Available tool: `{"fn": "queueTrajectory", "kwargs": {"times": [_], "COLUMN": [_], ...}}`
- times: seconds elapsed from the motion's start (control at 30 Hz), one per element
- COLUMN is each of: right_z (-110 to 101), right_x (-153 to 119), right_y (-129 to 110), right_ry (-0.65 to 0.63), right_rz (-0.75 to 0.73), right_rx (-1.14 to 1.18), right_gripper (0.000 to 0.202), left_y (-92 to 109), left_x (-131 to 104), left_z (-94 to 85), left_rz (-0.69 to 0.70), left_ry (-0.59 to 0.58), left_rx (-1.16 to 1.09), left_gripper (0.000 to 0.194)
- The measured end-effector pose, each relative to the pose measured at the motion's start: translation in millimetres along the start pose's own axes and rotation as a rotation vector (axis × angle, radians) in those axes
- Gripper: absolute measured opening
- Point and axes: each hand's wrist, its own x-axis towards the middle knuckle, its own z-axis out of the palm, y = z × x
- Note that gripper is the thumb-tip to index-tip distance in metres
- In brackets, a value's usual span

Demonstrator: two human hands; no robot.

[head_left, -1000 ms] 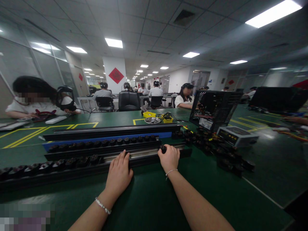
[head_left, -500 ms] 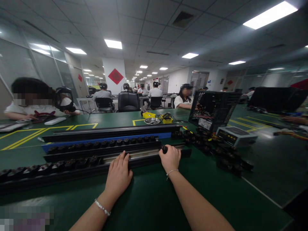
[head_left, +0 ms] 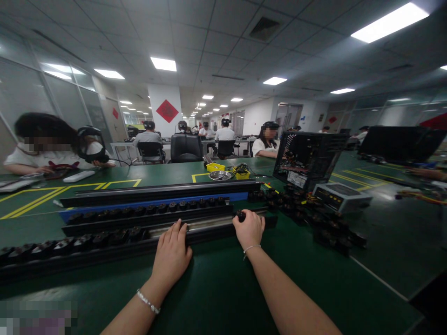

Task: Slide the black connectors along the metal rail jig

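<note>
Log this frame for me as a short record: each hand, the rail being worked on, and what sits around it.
left hand: resting on the near rail, fingers spread little
right hand: gripping a small black part at the near rail
near rail: black parts in a row along its left portion
behind it: second row of black parts; blue strip
to the right: loose black parts, open computer case, power supply unit

Right hand (head_left: 249, 228), with the black part (head_left: 240, 215) in its fingers, displaced slightly rightward along the rail (head_left: 209, 223) near the frame's centre; background displaced marginally leftward in the frame.
</note>
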Motion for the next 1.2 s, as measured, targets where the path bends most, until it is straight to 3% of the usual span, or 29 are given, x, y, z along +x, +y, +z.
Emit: {"fn": "queueTrajectory", "kwargs": {"times": [1.2], "right_z": [-2.8], "right_x": [10.4], "right_y": [14.3], "right_ry": [0.032], "right_rz": [0.083], "right_rx": [0.004], "right_gripper": [0.035], "left_y": [-0.2], "left_x": [-0.2], "left_z": [0.6], "left_rz": [-0.001], "left_ry": [-0.008], "left_rx": [0.014], "left_gripper": [0.054]}}
